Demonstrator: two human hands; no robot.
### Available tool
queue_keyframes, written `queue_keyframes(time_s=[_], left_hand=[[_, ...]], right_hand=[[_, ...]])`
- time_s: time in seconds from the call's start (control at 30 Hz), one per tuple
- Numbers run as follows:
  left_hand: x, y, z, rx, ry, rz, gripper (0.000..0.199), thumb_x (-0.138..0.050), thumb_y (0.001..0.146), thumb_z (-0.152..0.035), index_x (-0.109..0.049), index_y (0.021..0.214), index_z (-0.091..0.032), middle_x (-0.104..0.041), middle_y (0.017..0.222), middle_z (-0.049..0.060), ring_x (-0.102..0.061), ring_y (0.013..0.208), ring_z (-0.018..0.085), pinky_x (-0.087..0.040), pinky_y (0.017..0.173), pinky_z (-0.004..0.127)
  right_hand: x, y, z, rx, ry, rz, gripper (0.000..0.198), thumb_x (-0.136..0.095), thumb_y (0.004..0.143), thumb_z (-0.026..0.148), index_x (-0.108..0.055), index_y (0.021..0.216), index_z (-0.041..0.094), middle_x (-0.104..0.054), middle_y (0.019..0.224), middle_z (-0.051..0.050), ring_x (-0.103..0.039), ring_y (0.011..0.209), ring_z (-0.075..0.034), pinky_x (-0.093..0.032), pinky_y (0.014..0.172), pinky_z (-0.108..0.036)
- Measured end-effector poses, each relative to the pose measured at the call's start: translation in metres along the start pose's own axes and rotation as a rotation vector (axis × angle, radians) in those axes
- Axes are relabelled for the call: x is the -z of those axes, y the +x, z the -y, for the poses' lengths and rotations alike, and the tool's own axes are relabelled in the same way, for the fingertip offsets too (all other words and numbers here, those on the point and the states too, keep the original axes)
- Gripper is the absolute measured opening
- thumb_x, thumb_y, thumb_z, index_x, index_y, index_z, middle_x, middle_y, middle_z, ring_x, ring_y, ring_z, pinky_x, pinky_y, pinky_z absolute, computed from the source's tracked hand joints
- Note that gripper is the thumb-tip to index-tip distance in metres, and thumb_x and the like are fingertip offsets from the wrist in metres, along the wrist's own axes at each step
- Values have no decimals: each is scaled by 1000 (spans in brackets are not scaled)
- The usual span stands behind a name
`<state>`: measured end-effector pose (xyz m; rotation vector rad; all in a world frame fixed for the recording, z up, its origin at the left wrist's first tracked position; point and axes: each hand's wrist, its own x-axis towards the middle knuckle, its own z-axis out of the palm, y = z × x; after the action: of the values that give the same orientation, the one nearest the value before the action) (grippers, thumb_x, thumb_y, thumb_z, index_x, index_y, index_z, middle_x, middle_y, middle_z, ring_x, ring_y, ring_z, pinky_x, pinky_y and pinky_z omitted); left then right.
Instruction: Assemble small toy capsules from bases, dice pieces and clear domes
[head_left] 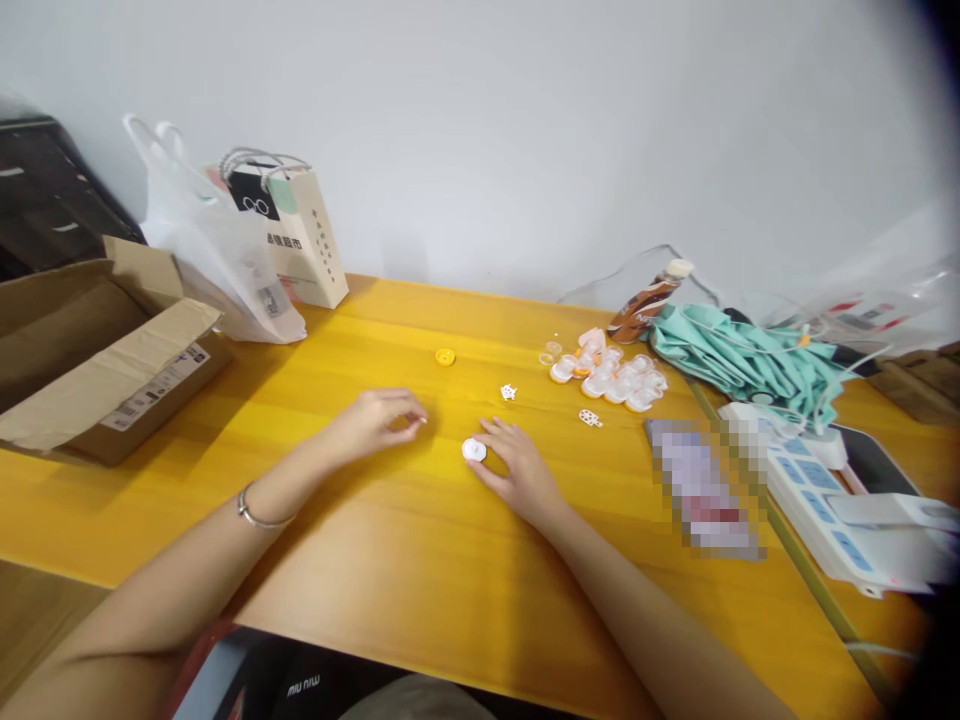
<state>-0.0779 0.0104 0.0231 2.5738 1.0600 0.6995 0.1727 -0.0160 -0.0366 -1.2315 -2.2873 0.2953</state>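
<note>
My right hand (521,470) rests low over the table, its thumb and fingers around the edge of a small white disc (474,450). To the left, my left hand (381,418) hovers with its fingers curled in toward the thumb like a pinch. Whether anything tiny is between those fingertips I cannot make out. A small round yellow piece (445,357) lies beyond my hands. Two small white cut-out pieces, one spiky (508,392) and one oval with holes (590,418), lie past my right hand. Several clear-and-orange round plastic cases (611,377) are piled farther right.
An open cardboard box (112,370), a white plastic bag (225,250) and a paper bag (311,235) stand left. At right are a brown bottle (646,305), a folded teal umbrella (742,350), a pixelated flat object (705,490) and a white power strip (817,500) with cables.
</note>
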Motion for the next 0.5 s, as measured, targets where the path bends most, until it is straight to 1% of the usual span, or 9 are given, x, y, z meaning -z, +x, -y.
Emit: queue_keyframes(time_s=[0.1, 0.17, 0.23, 0.3, 0.4, 0.5], left_hand=[[-26, 2, -22, -159, 15, -7, 17, -45, 87, -19, -61, 89, -14, -64, 84, 6, -59, 78, 12, -45, 72, 22], [-43, 3, -27, -222, 81, -13, 19, -43, 88, -20, -61, 90, -13, -64, 85, 7, -59, 79, 13, -45, 73, 24], [-54, 3, -26, -256, 161, -20, 20, -42, 89, -21, -60, 91, -13, -64, 84, 7, -58, 80, 14, -44, 73, 25], [-59, 4, -23, -272, 240, -22, 21, -41, 90, -21, -61, 90, -14, -64, 83, 6, -57, 77, 14, -42, 70, 26], [-61, 6, -22, -295, 337, -6, 23, -39, 91, -22, -61, 89, -15, -64, 81, 4, -56, 75, 13, -39, 68, 27], [-60, 5, -21, -323, 383, 9, 23, -39, 91, -21, -61, 92, -15, -65, 85, 4, -56, 79, 14, -36, 69, 29]], right_hand=[[-2, 0, -2, 32, -17, 4, 30, -55, 80, 34, -59, 108, 23, -55, 124, -10, -45, 121, -27, -36, 99, -49], [-2, -1, -3, 40, -28, 12, 31, -55, 80, 35, -59, 109, 24, -54, 126, -10, -44, 122, -27, -35, 100, -49], [-2, -1, -4, 36, -34, 20, 31, -55, 81, 36, -59, 109, 24, -53, 126, -10, -44, 122, -27, -35, 100, -48], [-2, -1, -3, 34, -34, 24, 32, -55, 81, 37, -59, 110, 24, -53, 127, -9, -43, 122, -26, -34, 100, -48], [-1, -1, -3, 32, -28, 25, 32, -55, 81, 37, -59, 110, 25, -54, 126, -9, -44, 122, -26, -34, 100, -48], [-1, -1, -3, 27, -24, 27, 32, -55, 81, 38, -59, 110, 25, -54, 126, -9, -43, 122, -26, -34, 101, -48]])
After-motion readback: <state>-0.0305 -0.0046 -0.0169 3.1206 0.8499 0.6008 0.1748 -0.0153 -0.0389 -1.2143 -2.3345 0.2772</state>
